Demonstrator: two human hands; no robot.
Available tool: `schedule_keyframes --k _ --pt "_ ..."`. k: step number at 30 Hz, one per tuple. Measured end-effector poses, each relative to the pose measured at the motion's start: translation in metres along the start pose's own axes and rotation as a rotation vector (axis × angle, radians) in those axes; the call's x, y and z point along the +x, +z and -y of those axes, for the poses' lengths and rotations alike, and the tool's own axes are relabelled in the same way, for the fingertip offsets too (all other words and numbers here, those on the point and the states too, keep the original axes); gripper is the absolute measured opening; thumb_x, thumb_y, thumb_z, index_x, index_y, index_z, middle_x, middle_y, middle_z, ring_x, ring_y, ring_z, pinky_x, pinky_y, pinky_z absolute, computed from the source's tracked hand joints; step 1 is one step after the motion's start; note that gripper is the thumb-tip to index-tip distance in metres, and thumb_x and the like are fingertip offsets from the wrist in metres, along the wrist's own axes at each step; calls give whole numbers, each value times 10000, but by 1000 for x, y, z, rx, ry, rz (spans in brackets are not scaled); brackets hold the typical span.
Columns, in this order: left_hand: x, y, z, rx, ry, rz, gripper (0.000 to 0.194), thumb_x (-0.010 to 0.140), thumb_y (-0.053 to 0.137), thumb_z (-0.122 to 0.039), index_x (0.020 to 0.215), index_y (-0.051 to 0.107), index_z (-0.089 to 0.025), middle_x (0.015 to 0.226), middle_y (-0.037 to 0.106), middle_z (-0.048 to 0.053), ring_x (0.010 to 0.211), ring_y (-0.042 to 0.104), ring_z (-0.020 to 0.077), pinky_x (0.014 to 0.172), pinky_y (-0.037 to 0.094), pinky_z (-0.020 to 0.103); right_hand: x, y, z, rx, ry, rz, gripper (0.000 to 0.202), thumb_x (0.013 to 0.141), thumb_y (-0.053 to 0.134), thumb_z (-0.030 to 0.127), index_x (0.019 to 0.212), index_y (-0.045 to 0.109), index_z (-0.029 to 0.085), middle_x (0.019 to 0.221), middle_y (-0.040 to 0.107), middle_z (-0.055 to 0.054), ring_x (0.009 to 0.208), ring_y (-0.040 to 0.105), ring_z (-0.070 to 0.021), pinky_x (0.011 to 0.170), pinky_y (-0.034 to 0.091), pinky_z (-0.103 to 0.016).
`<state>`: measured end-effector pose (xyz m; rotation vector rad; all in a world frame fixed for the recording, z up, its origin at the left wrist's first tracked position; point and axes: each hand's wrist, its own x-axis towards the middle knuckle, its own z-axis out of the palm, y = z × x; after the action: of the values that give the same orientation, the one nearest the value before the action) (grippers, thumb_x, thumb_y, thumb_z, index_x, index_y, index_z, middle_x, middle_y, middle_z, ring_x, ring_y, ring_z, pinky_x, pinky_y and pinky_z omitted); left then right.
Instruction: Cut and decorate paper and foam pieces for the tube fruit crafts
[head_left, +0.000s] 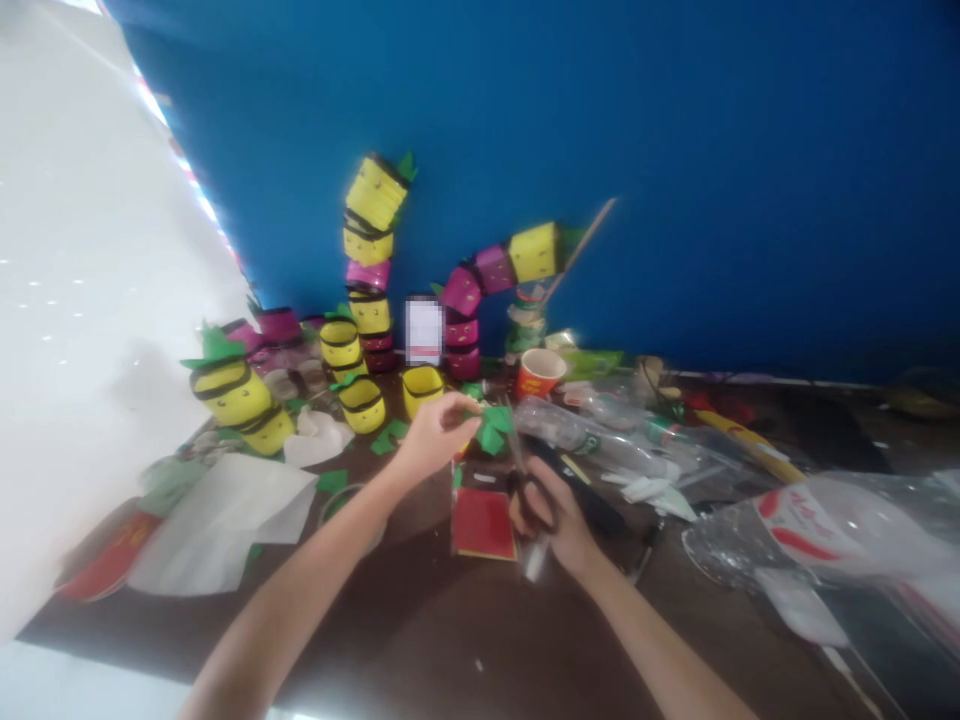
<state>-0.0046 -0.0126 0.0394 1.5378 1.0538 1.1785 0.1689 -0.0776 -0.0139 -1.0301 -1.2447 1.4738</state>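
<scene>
My left hand pinches a piece of green paper above the middle of the table. In my right hand is a pair of dark-handled scissors, fingers through the handles and blades pointing up beside the green paper's right edge. Whether the blades touch the paper is too blurred to tell. Below the green paper lies a square red pad, just left of my right hand. A yellow cup stands behind my left hand.
Stacked yellow and purple cups rise against the blue wall. White paper and a yellow figure are at left. A red cup stands behind the scissors. Clear bottles and a large plastic bottle lie at right.
</scene>
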Motion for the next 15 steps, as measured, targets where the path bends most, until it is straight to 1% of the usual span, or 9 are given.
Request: schedule_keyframes --k 10,15 --pt "0 -2 1 18 23 -1 101 693 591 -150 789 599 -122 778 642 48 668 591 108 625 473 209 -1 2 3 -25 28 -14 418 725 538 593 719 340 225 411 462 86 360 361 -75 396 233 -203" --pt "1 -3 1 26 37 -1 99 696 593 -149 791 606 -126 790 651 50 689 603 118 636 479 215 0 1 0 -38 28 -20 420 713 546 594 728 348 224 408 463 89 356 357 -72 397 229 -202"
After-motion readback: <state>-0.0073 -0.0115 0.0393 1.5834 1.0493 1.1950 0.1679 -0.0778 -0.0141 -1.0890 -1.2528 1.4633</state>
